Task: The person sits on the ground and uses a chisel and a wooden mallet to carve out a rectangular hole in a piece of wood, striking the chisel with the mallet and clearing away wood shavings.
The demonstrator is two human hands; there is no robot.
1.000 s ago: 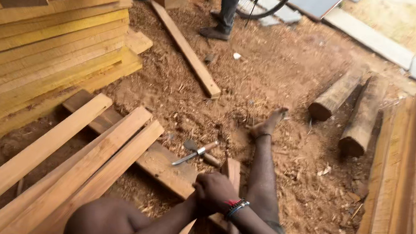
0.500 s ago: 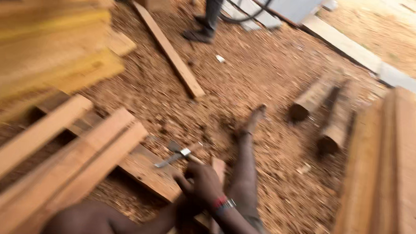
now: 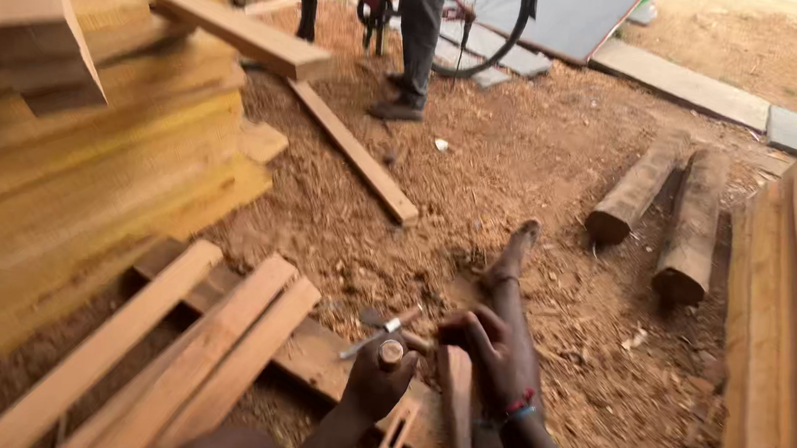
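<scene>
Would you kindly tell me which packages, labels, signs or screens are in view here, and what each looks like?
None in view: no package, label, sign or screen.
Nearest to one: a flat grey panel, blank, leaning on the ground at the top, behind the bicycle wheel.

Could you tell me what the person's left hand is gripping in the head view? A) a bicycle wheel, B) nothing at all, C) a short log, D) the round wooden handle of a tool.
D: the left hand is closed around a round wooden handle, from which a metal blade points up and to the left, while the right hand rests on a narrow wooden piece.
</scene>
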